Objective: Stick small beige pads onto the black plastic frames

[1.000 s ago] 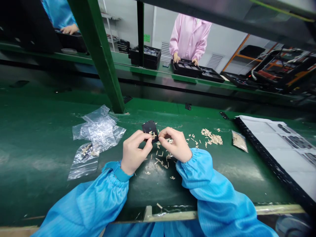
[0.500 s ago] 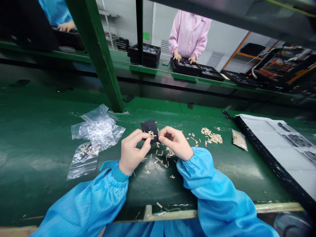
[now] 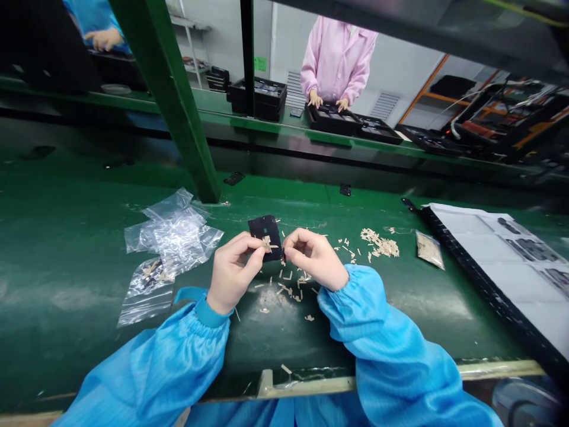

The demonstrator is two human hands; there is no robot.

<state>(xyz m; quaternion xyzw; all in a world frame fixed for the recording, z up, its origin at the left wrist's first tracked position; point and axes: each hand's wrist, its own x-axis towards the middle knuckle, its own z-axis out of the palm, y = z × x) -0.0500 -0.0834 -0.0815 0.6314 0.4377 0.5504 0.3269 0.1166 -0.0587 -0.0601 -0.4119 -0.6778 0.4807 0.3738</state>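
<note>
My left hand (image 3: 231, 271) pinches a small flat black part (image 3: 265, 235) with holes in it, held just above the green belt (image 3: 66, 249). A tiny beige strip (image 3: 267, 243) sits on the part's near edge, at my left thumb and forefinger. My right hand (image 3: 315, 258) is curled beside the part, its fingertips pinched together at the part's right edge. What they hold, if anything, is too small to make out. Several loose beige strips (image 3: 291, 286) lie on the belt under my hands.
Crumpled clear plastic bags (image 3: 171, 234) lie to the left. A pile of beige strips (image 3: 381, 244) and a small filled bag (image 3: 429, 250) lie to the right, beside a black tray with white sheets (image 3: 502, 261). A green post (image 3: 178, 118) stands behind. A person in pink (image 3: 338, 59) works at black trays across.
The black part has turned slightly and shifted left in my left hand. My right fingers have drawn a little away from its face to its right edge.
</note>
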